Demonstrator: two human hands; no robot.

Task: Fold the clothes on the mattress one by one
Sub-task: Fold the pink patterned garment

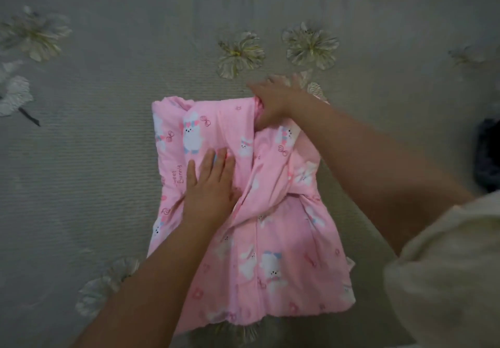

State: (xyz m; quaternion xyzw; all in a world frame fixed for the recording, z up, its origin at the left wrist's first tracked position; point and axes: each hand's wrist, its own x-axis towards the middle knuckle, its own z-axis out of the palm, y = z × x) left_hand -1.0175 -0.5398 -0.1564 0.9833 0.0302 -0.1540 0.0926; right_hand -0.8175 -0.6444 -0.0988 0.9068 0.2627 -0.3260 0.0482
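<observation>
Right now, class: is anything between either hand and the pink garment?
Nothing visible. The left hand presses flat on the pink garment; the right hand grips its far edge on the mattress.

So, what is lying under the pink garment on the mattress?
Under the pink garment is the grey flowered mattress cover; a printed flower shows beside its near edge. Whatever lies directly beneath the cloth is covered. The left hand presses flat on top; the right hand grips its far corner.
</observation>
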